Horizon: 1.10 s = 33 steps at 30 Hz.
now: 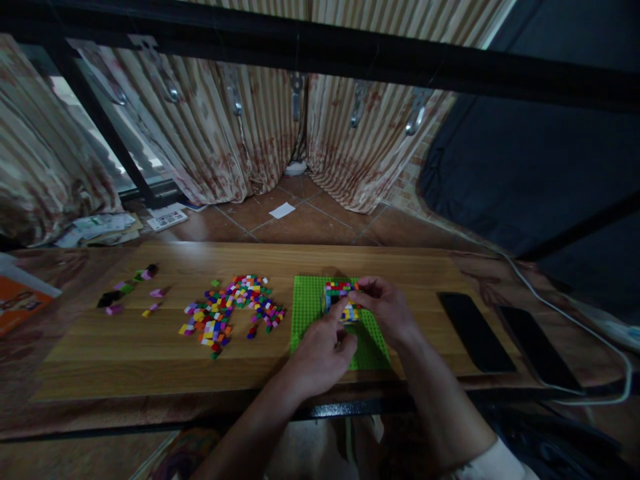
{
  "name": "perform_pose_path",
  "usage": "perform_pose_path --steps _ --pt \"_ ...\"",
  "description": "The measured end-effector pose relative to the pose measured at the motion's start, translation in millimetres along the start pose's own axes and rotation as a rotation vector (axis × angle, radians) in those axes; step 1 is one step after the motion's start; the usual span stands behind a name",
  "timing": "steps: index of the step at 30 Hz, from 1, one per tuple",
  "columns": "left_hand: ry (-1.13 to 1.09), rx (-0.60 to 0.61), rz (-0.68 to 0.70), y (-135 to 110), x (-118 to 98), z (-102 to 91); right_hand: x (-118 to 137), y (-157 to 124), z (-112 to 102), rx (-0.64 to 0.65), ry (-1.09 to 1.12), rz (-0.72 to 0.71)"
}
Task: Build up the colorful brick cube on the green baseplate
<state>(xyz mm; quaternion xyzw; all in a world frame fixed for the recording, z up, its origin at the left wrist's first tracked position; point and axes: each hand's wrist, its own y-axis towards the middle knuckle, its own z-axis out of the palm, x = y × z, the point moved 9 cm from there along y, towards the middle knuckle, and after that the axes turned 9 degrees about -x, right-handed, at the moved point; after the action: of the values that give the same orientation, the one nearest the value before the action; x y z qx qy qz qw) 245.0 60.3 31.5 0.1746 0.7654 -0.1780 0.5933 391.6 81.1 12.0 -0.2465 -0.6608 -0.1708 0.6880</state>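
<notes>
A small structure of colourful toy bricks (351, 313) stands on a green studded baseplate (306, 300), partly covered by my hands. My left hand (323, 350) comes in from the front left. Its index finger stretches to the structure's near side, with the thumb held apart below it. At the structure's right upper edge, my right hand (387, 308) has its thumb and index finger pinched together at the coloured bricks. Whatever small piece lies between those fingertips is mostly hidden. Left of the baseplate lies a loose pile of small multicoloured bricks (235, 300).
More bricks, black, green and pink (126, 288), lie scattered at the table's left. Two dark flat phone-like slabs (477, 331) lie on the right, with a white cable (580, 330) beyond. A black bar with metal hooks (300, 47) crosses above the wooden table (165, 367).
</notes>
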Motion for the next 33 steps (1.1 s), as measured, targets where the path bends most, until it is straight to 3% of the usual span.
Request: perform_pose_path --steps 17,22,26,30,33 --pt "0.002 -0.007 0.004 0 1 -2.3 -2 2 4 0.029 0.002 0.005" --pt "-0.146 -0.092 -0.033 2 6 -24.6 0 2 -1 0.022 0.005 0.010" --pt "-0.241 -0.213 -0.074 7 12 -46.3 7 6 -21 -0.128 0.034 -0.002" --pt "-0.191 -0.286 -0.030 10 13 -55.7 15 5 -27 -0.216 0.056 -0.092" --pt "-0.123 -0.313 0.014 11 12 -57.7 29 -5 -9 -0.110 -0.033 -0.275"
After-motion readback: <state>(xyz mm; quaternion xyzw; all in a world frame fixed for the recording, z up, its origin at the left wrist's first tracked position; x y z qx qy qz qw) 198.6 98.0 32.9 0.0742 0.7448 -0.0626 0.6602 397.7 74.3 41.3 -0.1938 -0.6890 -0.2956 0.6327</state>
